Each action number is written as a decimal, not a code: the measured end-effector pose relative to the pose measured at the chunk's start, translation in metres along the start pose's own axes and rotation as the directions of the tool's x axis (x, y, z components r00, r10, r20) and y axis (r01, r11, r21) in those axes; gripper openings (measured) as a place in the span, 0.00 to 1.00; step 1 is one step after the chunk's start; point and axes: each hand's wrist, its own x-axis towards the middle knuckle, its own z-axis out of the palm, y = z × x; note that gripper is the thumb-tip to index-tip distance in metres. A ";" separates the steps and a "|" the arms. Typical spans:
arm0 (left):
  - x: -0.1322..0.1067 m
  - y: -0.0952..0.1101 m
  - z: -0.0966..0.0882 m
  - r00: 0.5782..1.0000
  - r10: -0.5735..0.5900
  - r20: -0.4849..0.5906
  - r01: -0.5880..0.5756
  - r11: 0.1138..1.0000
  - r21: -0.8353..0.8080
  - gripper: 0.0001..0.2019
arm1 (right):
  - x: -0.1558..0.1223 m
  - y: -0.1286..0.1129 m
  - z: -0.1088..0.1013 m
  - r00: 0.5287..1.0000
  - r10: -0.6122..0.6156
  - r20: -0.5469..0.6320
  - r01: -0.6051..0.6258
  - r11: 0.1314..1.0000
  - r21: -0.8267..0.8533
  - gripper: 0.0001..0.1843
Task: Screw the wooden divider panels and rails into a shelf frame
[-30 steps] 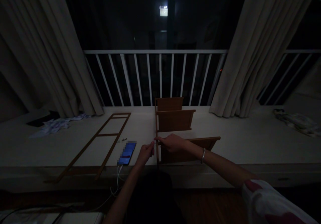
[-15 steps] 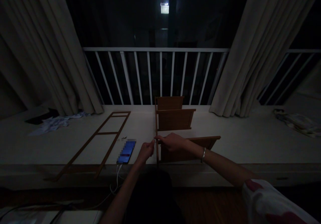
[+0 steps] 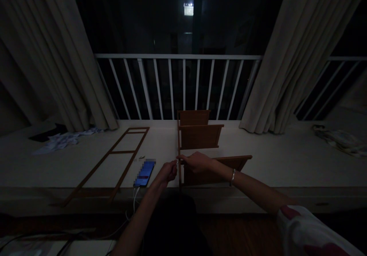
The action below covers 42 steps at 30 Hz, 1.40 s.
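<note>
A brown wooden shelf unit (image 3: pixel 201 136) lies on the pale ledge, its several boards standing out to the right of one long thin side rail. My right hand (image 3: pixel 197 161) is closed over the rail at the nearest board, thumb and finger meeting at the rail's left edge. Just left of that spot, my left hand (image 3: pixel 168 171) is closed in a pinch. A tiny shiny piece shows between its fingertips and the rail, too small to name. A matching open wooden frame (image 3: pixel 122 152) lies to the left, its near end over the ledge's front edge.
A phone (image 3: pixel 145 173) with a lit blue screen and white cable (image 3: pixel 134 204) lies left of my left hand. Small dark pieces (image 3: pixel 142 157) lie above it. Crumpled paper (image 3: pixel 64 139), curtains (image 3: pixel 266 76) and a white railing (image 3: pixel 177 56) stand around the ledge (image 3: pixel 275 164).
My left hand has turned slightly and drawn a little back from the rail, so the small shiny piece shows more. The right hand and the shelf unit stay in place.
</note>
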 end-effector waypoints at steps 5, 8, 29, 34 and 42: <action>0.001 -0.001 -0.002 0.994 -0.043 0.105 0.052 0.994 -0.091 0.21 | -0.001 -0.001 -0.002 1.000 0.020 0.003 -0.020 1.000 -0.006 0.36; -0.002 -0.003 0.003 1.000 0.016 -0.024 -0.018 0.997 -0.080 0.20 | -0.001 -0.001 0.000 1.000 0.011 -0.017 -0.011 1.000 -0.003 0.34; 0.002 -0.015 0.006 0.940 0.273 -0.206 -0.224 0.946 0.234 0.22 | -0.001 -0.001 -0.001 0.999 -0.010 -0.031 0.010 1.000 0.009 0.33; 0.002 -0.017 0.002 0.894 0.407 -0.188 -0.298 0.853 0.429 0.22 | 0.001 -0.001 -0.003 1.000 0.008 0.004 -0.008 1.000 -0.013 0.35; 0.000 -0.020 0.000 0.829 0.530 -0.179 -0.370 0.759 0.536 0.22 | 0.001 -0.003 -0.005 1.000 0.017 0.007 -0.017 1.000 -0.005 0.33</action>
